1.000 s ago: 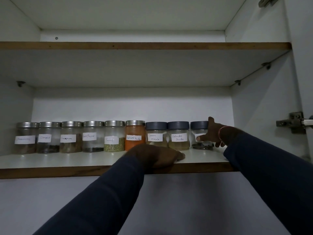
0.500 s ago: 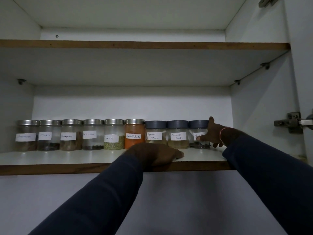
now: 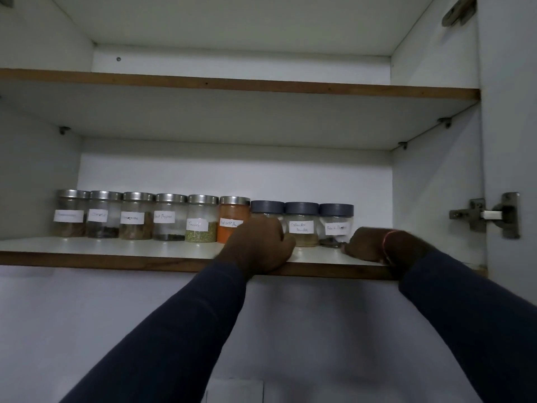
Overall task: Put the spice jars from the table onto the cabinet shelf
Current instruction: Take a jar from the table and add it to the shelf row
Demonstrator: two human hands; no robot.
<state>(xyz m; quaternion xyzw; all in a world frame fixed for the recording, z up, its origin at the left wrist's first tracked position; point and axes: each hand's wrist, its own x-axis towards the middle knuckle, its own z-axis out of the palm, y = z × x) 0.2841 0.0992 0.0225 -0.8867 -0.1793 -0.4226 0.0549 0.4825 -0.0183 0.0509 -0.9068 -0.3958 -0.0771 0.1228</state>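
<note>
Two dark-sleeved arms reaching up to the cabinet shelf (image 3: 116,258). Left hand (image 3: 258,245) curled loosely on the shelf's front edge near its middle, grasping nothing, knuckles hiding the lower part of one grey-lidded jar (image 3: 267,207). Right hand (image 3: 369,242), a thin red band at the wrist, laid on the front edge toward the right end, fingers bent, nothing in its grip, just in front of the black pepper jar (image 3: 336,225). Behind the hands, nine spice jars lined side by side along the back of the shelf: six steel-lidded ones from the left end, among them a fennel jar (image 3: 202,219) and an orange chilli powder jar (image 3: 234,218), then three grey-lidded ones, with a coriander powder jar (image 3: 301,225) between the hands. Above, an upper shelf (image 3: 261,87). On the right cabinet wall, a metal hinge (image 3: 483,215).
</note>
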